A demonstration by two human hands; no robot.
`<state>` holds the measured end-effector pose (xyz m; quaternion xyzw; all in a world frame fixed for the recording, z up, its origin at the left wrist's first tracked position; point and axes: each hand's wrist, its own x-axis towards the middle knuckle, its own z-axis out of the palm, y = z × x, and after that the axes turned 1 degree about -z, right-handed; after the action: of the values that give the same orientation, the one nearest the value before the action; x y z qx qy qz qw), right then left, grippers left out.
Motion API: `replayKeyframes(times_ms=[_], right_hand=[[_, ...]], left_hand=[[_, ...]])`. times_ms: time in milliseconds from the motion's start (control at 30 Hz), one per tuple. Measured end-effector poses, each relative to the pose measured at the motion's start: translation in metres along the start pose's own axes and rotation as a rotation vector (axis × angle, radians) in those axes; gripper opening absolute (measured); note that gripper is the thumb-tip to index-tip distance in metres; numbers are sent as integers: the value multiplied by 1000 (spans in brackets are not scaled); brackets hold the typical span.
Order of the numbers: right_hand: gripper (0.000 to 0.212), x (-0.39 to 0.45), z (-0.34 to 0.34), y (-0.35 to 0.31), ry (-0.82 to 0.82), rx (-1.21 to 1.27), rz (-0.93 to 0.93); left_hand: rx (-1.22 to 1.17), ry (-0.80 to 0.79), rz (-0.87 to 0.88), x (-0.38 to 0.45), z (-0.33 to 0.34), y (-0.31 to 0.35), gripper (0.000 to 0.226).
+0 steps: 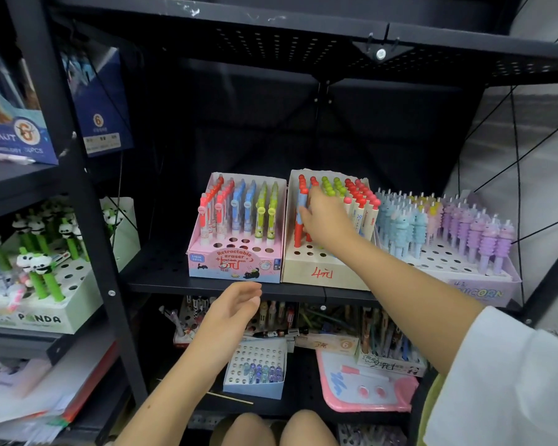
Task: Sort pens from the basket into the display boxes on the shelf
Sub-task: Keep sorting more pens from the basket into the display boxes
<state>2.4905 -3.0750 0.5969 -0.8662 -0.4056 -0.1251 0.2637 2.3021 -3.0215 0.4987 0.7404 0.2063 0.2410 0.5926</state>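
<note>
While the left hand (236,305) hovers open below the shelf (226,286), the right hand (327,220) grips a red pen (300,220) (in the beige display box (322,272)).

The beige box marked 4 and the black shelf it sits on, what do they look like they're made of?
The beige box looks like matte cardboard: folded walls, a ragged top edge, punched holes and a handwritten red price. The black shelf looks like painted metal with a dull sheen: a thin perforated deck bolted to upright posts. The right hand holds a red and blue pen, probably plastic.
</note>
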Motion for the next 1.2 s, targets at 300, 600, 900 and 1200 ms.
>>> replayKeyframes(times_ms=[300,600,900,1200], right_hand=[[23,-41,-8,19,-172,126,10],[13,-161,-53,130,-468,330,137],[41,-345,1,302,-932,-203,420],[58,-377,91,324,-888,-407,72]], left_hand=[[-29,-63,24,-4,26,-5,21],[-12,-391,97,-17,152,-16,27],[327,-747,253,-54,249,-50,18],[340,-659,315,-60,254,-62,19]])
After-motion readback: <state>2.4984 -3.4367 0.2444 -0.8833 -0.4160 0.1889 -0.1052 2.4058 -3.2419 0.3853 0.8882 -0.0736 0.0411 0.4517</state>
